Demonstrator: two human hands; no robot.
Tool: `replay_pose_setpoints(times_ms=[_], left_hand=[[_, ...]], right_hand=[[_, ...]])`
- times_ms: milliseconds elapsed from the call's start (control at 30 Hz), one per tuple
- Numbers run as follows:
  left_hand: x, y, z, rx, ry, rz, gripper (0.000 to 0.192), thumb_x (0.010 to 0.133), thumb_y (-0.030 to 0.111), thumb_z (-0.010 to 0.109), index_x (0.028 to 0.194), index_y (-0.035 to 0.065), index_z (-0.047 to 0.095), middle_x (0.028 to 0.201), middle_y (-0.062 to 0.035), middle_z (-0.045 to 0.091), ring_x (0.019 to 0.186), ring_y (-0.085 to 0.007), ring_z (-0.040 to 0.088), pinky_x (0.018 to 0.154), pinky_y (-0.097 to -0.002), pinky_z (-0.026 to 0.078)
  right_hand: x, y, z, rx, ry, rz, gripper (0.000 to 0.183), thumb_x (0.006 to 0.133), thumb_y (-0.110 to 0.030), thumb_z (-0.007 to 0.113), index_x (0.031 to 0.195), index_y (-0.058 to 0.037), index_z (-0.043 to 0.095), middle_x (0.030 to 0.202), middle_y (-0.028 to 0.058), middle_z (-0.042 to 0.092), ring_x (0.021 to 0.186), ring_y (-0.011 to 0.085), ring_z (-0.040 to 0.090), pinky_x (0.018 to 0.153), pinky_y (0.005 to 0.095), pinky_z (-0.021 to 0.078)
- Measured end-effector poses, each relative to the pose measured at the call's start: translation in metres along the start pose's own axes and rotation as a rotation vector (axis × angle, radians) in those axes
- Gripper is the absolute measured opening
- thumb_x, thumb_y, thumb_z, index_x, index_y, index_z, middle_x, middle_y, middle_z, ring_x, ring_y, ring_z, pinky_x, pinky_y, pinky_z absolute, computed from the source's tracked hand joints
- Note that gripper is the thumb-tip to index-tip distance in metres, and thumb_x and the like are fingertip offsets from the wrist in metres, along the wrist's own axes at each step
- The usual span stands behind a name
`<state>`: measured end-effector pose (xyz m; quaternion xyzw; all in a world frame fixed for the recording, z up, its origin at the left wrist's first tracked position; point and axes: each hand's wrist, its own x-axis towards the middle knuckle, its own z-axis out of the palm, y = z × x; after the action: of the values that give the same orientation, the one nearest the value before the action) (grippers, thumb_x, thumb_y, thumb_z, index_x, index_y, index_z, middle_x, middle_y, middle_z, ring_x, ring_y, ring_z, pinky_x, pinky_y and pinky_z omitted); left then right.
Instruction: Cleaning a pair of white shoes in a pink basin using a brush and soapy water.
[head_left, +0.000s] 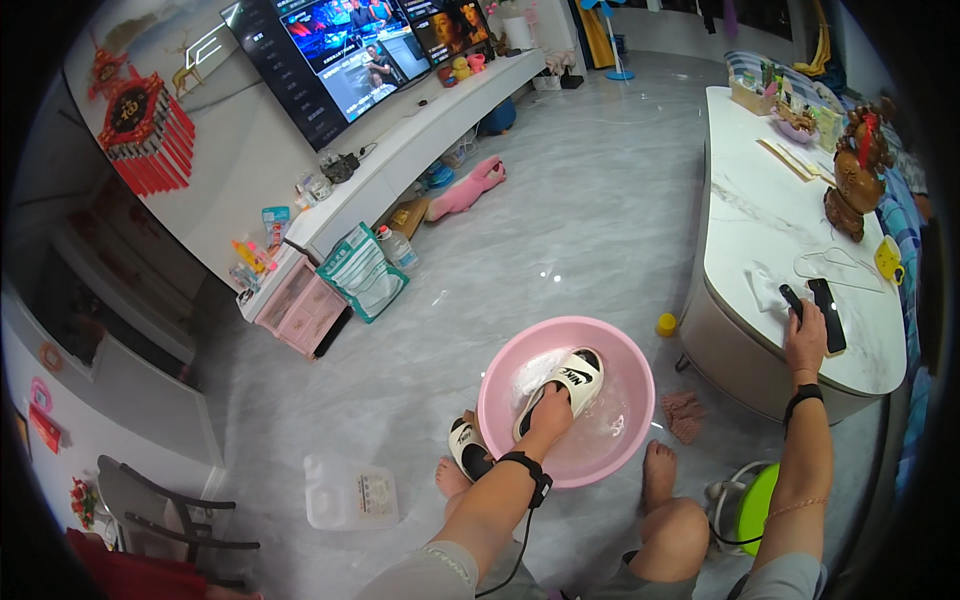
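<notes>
A pink plastic basin (493, 360) with sudsy water stands on the floor before me. Inside it, my left hand (553, 415) grips a cream Nike slide sandal (583, 375) with a black footbed, its fingers under the strap. The matching slide (466, 442) rests on the floor against the basin's left side. Over on the marble-patterned table (750, 217), my right hand (806, 337) is closed around a black remote-like object (790, 297), whose exact kind I cannot tell. A dark smartphone (826, 315) lies right beside that hand, and a crumpled white tissue (766, 289) is on its other side.
A clear plastic jug (350, 493) lies left of my feet. By the table are a yellow cap (666, 325), a reddish cloth (682, 416) and a green stool (759, 510). A wire hanger (840, 268) and a wooden gourd ornament (859, 180) occupy the tabletop. A bag (364, 274) stands by the TV cabinet.
</notes>
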<state>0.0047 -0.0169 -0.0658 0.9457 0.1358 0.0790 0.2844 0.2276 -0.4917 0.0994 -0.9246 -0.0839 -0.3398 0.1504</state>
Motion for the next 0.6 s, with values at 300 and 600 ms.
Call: replay_pose_setpoints(times_ms=[300,600], left_hand=[[-0.006,-0.018,-0.012,-0.1,-0.413,0.173,0.032,0.096,0.008,0.053,0.124,0.0062,0.068,0.13,-0.0218,0.063,0.117,-0.0418,0.062,0.1,-0.048,0.05],[-0.018,-0.004,-0.049,-0.079,-0.535,0.22,0.046,0.087,0.008,0.059,0.132,0.0129,0.069,0.143,-0.0157,0.06,0.131,-0.0358,0.057,0.109,-0.0434,0.047]], right_hand=[[-0.003,-0.001,-0.003,-0.014,0.006,0.029,0.026,0.098,-0.017,0.063,0.122,-0.0065,0.062,0.111,0.0136,0.064,0.107,0.0369,0.061,0.09,0.0485,0.0483],[-0.006,0.004,0.0,-0.025,0.011,0.026,0.028,0.097,-0.017,0.062,0.124,-0.0067,0.061,0.112,0.0137,0.064,0.108,0.037,0.06,0.091,0.0487,0.0483]])
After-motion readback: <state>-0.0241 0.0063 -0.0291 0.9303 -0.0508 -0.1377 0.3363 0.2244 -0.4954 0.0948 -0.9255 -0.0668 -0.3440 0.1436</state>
